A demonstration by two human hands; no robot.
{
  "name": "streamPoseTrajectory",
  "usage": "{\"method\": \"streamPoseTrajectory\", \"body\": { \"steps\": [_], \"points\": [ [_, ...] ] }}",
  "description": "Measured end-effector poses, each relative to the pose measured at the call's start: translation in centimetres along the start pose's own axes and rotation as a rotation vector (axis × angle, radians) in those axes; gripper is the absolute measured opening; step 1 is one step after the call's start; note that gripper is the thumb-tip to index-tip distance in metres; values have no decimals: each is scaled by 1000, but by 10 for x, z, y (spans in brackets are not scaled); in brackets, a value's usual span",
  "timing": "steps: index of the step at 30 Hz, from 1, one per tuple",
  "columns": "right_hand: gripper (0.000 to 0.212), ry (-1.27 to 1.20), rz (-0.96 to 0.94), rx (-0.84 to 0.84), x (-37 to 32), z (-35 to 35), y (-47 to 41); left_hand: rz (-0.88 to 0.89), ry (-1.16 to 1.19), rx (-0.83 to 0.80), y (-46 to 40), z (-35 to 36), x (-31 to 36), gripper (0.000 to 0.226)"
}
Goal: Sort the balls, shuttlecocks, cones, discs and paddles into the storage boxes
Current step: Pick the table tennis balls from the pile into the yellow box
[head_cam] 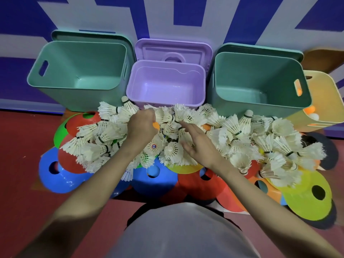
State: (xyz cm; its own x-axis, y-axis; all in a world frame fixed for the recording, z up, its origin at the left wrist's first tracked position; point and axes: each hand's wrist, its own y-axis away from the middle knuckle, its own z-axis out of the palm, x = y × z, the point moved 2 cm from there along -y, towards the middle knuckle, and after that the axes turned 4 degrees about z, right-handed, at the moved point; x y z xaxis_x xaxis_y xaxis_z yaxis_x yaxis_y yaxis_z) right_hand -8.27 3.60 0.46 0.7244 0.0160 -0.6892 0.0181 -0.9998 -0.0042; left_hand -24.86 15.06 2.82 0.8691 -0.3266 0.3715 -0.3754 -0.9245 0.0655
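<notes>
A heap of white feather shuttlecocks [232, 133] lies across coloured disc cones on the floor. My left hand [142, 125] is curled round a small orange ball [156, 125] at the middle of the heap. To its right, my right hand [200, 144] hovers with fingers straight over the shuttlecocks, holding nothing. Behind the heap stand a left green box [55, 71], a purple box [165, 101] and a right green box [260, 103]; nothing shows inside them. A yellow box [323, 86] at the far right holds orange and white balls [311, 110].
Blue [63, 181], red [197, 185], green [59, 131] and yellow-green [305, 200] disc cones overlap under the shuttlecocks. Lids lean on the blue-and-white wall behind the boxes. Dark paddles [329, 151] show at the right edge. Red floor lies to the left.
</notes>
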Motion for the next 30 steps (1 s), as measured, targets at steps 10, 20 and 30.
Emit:
{"method": "streamPoseTrajectory", "body": {
  "steps": [10,20,30],
  "points": [
    [48,-184,-78,86,-1,-9,-12,-273,1154,-231,31,1,30,22],
    [43,-157,133,340,44,-64,32,300,-88,-252,30,43,37,33],
    [42,-134,201,485,81,-113,60,190,39,106,42,7,99,11]
  ]
}}
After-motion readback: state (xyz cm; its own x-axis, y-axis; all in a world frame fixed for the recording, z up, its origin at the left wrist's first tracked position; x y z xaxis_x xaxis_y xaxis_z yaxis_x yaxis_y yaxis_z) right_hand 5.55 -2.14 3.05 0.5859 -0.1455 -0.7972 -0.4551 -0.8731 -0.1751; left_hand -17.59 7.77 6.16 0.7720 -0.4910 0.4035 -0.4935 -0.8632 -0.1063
